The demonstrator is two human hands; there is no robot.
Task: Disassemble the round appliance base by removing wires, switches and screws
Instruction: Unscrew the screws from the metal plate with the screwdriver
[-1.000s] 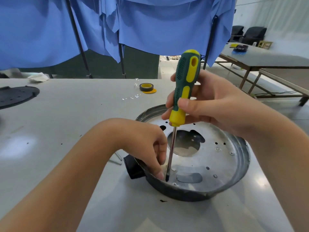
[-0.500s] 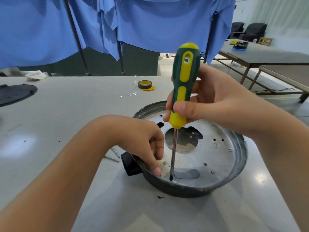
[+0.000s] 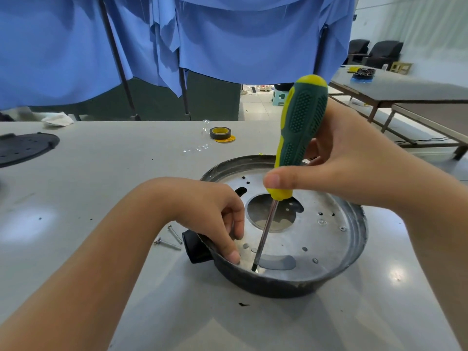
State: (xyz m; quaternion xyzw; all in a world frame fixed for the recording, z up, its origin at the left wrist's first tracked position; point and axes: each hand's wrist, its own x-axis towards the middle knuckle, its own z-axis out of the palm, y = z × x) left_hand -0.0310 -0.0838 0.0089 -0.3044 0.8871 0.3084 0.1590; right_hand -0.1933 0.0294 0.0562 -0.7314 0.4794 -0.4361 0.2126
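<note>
Now right hand gripping screwdriver, tip in round base, left hand steadying rim

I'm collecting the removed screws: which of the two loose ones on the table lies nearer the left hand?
The upper screw, angled toward the left hand's wrist. The other screw lies lower, farther out on the table.
</note>
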